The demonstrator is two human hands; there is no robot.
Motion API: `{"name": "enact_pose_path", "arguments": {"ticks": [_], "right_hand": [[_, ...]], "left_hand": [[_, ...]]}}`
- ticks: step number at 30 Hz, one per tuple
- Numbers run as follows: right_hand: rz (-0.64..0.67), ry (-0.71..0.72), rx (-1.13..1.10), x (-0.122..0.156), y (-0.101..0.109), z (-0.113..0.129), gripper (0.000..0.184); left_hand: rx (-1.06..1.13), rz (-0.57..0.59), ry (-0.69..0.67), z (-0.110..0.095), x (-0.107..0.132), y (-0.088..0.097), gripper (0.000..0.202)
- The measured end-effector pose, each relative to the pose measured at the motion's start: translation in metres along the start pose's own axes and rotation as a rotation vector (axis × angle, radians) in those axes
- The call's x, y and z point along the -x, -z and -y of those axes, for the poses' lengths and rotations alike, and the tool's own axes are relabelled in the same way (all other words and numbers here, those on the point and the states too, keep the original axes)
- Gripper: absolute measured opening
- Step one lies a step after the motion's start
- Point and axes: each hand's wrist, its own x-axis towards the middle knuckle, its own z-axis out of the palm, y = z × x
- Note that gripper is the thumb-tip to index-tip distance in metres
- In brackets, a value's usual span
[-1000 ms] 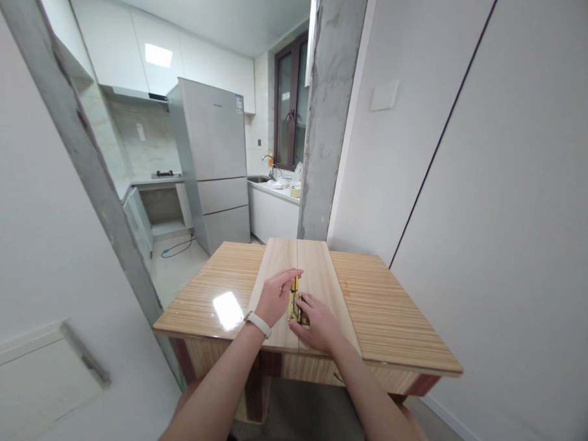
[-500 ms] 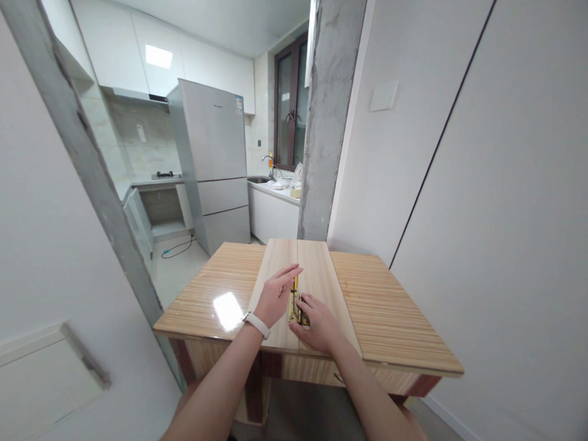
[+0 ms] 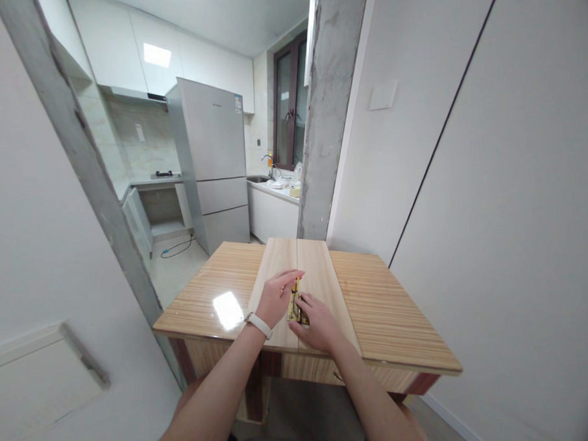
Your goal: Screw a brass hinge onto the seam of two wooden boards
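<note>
A brass-coloured hinge [image 3: 292, 316] is laid over the seam between two pale boards [image 3: 314, 263], and it is held there by the right hand [image 3: 320, 324], with the thumb set at its near edge and the fingers on its far part. The hinge has not been shifted since half a second ago, and the right hand has been kept in place. Just beyond the hinge, a tool with a yellow handle [image 3: 296, 286] is touched by the left hand [image 3: 274, 297]. The left fingers, stretched out straighter half a second ago, are now more bent, and the handle is tipped slightly further right. Whether it is firmly gripped cannot be told.

Part of the hinge is covered by the right fingers, and the handle is partly masked by the left hand; its tip, and any screw beneath, are too small to be made out. A white-strapped watch [image 3: 259, 324] is worn on the left wrist. The boards are supported by a striped wooden table [image 3: 392, 309], whose front drawer is partly hidden by the right forearm.
</note>
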Motion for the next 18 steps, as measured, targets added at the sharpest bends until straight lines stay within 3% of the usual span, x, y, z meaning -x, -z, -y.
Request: {"name": "enact_pose_path", "arguments": {"ticks": [6, 18], "right_hand": [[0.017, -0.029, -0.007, 0.0008, -0.0018, -0.0017, 0.069], [-0.001, -0.01, -0.02, 0.0008, -0.0028, -0.0024, 0.068]], "left_hand": [[-0.029, -0.027, -0.002, -0.0009, -0.0001, 0.0005, 0.029], [0.092, 0.037, 0.011, -0.0006, -0.0019, -0.0035, 0.033]]}}
